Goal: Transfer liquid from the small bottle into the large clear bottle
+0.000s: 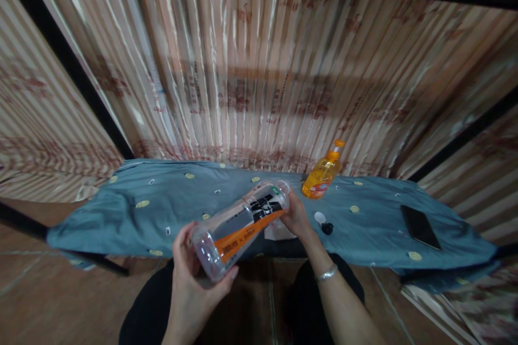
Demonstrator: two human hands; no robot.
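Head view. A clear plastic bottle [240,226] with an orange-and-black label is held tilted on its side in front of the blue cloth-covered table [162,210], its base toward the person and its neck toward the table. The left hand [190,275] cups the base, fingers wrapped around the wall and pressed against it; the right hand [297,215] closes on the neck end, wrist bent inward, a bracelet showing on the forearm. The step in hand appears to be working at the bottle's mouth; whether a cap is still on it cannot be told. A next move would call for the left hand to steady the base. Beyond the bottle's neck stands an orange pump bottle [324,172]; right of the neck lie a small white cap [319,218] and, farther right, a dark phone [421,225].
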